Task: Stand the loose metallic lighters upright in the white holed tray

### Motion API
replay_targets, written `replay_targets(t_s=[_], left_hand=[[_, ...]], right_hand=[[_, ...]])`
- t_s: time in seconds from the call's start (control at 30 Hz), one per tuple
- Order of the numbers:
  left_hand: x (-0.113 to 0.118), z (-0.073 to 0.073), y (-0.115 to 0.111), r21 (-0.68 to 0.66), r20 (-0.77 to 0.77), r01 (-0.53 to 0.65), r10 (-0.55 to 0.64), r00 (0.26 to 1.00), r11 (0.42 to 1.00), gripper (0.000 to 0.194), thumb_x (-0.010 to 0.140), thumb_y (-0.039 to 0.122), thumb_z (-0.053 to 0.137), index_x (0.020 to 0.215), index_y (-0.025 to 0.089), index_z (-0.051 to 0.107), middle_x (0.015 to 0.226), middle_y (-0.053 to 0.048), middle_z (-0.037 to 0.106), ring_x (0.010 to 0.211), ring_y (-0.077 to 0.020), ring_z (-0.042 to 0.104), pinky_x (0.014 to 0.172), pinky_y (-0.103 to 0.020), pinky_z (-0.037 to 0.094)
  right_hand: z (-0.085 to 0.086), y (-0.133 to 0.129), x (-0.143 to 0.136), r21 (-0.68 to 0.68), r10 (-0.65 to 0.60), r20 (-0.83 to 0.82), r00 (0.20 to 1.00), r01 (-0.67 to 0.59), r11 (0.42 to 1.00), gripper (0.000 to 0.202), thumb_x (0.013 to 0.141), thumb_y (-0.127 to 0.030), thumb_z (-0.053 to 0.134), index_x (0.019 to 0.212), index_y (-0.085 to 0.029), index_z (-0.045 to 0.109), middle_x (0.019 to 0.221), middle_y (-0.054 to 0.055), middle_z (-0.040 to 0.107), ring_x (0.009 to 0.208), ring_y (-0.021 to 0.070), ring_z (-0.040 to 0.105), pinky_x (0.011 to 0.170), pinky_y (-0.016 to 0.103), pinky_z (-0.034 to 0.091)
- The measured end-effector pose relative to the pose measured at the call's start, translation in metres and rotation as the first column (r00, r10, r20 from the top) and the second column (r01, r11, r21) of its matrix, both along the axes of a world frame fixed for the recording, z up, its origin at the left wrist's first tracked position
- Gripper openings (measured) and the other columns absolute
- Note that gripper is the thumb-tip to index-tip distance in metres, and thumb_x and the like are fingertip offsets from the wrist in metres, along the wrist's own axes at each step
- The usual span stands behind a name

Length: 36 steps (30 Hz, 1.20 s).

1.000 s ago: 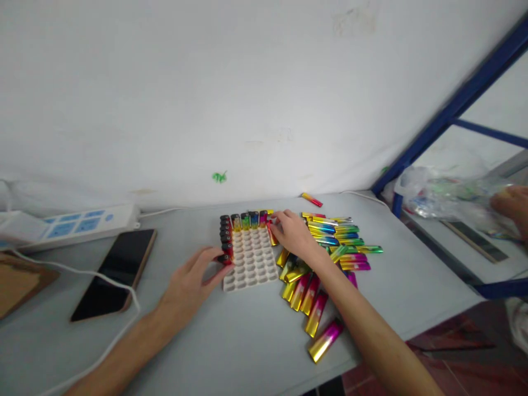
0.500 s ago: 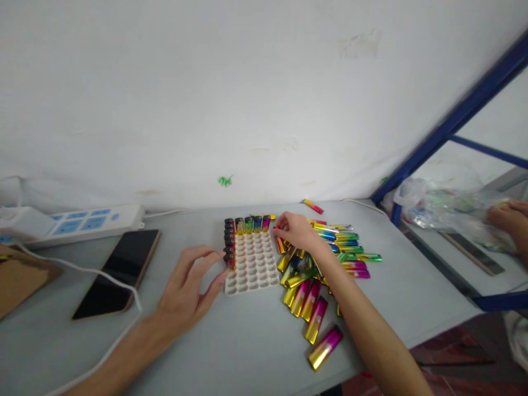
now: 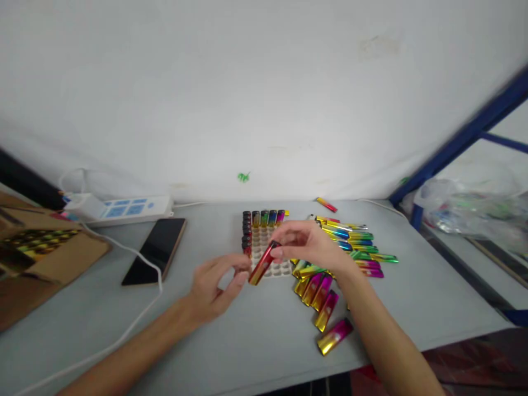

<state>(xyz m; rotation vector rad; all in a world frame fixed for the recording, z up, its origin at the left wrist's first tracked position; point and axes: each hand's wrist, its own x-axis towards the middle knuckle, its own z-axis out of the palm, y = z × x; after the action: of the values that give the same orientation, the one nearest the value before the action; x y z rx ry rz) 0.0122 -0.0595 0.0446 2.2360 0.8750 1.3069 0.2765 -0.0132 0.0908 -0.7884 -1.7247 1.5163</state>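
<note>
Grey table (image 3: 231, 341) against white wall. My right hand (image 3: 307, 245) pinches a red-gold lighter (image 3: 263, 263) by its top, tilted above the white tray (image 3: 270, 254); my left hand (image 3: 214, 286), half-curled, touches its lower end at 8 o'clock. Loose lighters (image 3: 325, 297) at 4 o'clock

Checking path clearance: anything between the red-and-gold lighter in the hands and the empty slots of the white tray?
Nothing visible. The right hand holds the red-and-gold metallic lighter tilted over the near edge of the white plastic slotted tray, the left hand at its lower end. The filled slots run along the tray's far and left edges.
</note>
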Motion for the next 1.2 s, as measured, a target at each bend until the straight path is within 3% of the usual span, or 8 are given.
replay_targets(t_s=[0.07,0.17,0.27,0.5,0.63,0.77,0.9,1.2], left_hand=[[0.005,-0.001,-0.001,-0.286,0.080,0.059,-0.038,0.996,0.957,0.055,0.112,0.066,0.049,0.101,0.020,0.077,0.082,-0.006,0.080,0.071,-0.0192,0.074,0.070,-0.031,0.061],[0.016,-0.004,0.001,-0.642,0.211,0.211,-0.095,0.973,0.737,0.083,0.100,0.093,0.038,0.074,0.021,0.070,0.066,-0.007,0.071,0.063,-0.0218,0.068,0.065,-0.035,0.059],[0.023,-0.009,0.005,-0.727,0.203,0.186,-0.052,0.978,0.661,0.086,0.098,0.096,0.033,0.059,0.023,0.056,0.051,-0.002,0.056,0.048,-0.0163,0.052,0.049,-0.030,0.044],[0.019,-0.010,0.009,-0.799,0.198,0.095,0.110,0.974,0.593,0.078,0.092,0.093,0.048,0.054,0.025,0.044,0.047,0.006,0.035,0.044,-0.0110,0.031,0.046,-0.028,0.024],[0.016,-0.007,0.008,-0.808,0.212,0.078,0.164,0.963,0.584,0.075,0.092,0.085,0.057,0.051,0.023,0.051,0.046,0.003,0.044,0.045,-0.0116,0.037,0.046,-0.027,0.025],[0.013,-0.006,0.012,-0.791,0.283,0.104,0.210,0.936,0.603,0.075,0.090,0.087,0.057,0.051,0.024,0.047,0.049,0.000,0.050,0.046,-0.0126,0.041,0.046,-0.027,0.026],[0.008,-0.005,0.017,-0.764,0.378,0.161,0.231,0.897,0.625,0.076,0.092,0.094,0.049,0.056,0.027,0.042,0.043,0.004,0.041,0.040,-0.0139,0.040,0.044,-0.028,0.032],[-0.003,-0.002,0.031,-0.704,0.488,0.195,0.266,0.831,0.683,0.074,0.090,0.096,0.058,0.072,0.024,0.052,0.058,0.002,0.055,0.049,-0.0155,0.049,0.046,-0.028,0.044]], right_hand=[[-0.007,-0.007,-0.015,0.103,0.000,0.033,0.999,-0.004,0.995,0.039,0.089,-0.057,0.089,0.103,-0.022,0.080,0.086,0.002,0.081,0.073,0.0162,0.075,0.068,0.031,0.064],[-0.021,-0.012,-0.033,0.400,-0.110,0.114,0.987,0.056,0.915,0.033,0.095,-0.056,0.085,0.101,-0.024,0.081,0.093,0.004,0.078,0.086,0.0188,0.073,0.081,0.036,0.063],[-0.031,-0.015,-0.042,0.551,-0.200,0.147,0.969,0.088,0.830,0.027,0.097,-0.051,0.085,0.101,-0.025,0.081,0.101,0.005,0.076,0.096,0.0216,0.072,0.088,0.038,0.060],[-0.026,-0.009,-0.022,0.517,-0.360,0.088,0.929,0.266,0.814,0.030,0.103,-0.052,0.077,0.115,-0.024,0.079,0.088,0.001,0.073,0.078,0.0174,0.066,0.071,0.032,0.052],[-0.021,-0.003,0.000,0.486,-0.470,0.116,0.875,0.363,0.795,0.032,0.110,-0.051,0.065,0.100,-0.023,0.077,0.084,0.001,0.074,0.074,0.0167,0.065,0.067,0.031,0.049],[-0.024,-0.010,0.003,0.571,-0.314,0.369,0.875,0.053,0.819,0.035,0.105,-0.056,0.073,0.102,-0.022,0.075,0.096,0.004,0.076,0.090,0.0213,0.070,0.084,0.037,0.056],[-0.035,-0.021,-0.008,0.644,-0.345,0.590,0.730,-0.167,0.747,0.068,0.088,-0.071,0.085,0.132,-0.021,0.071,0.133,0.016,0.070,0.127,0.0363,0.065,0.111,0.057,0.053],[-0.050,-0.016,0.000,0.663,-0.363,0.640,0.677,-0.248,0.706,0.066,0.091,-0.052,0.089,0.143,-0.018,0.066,0.149,0.020,0.062,0.138,0.0391,0.059,0.119,0.062,0.051]])
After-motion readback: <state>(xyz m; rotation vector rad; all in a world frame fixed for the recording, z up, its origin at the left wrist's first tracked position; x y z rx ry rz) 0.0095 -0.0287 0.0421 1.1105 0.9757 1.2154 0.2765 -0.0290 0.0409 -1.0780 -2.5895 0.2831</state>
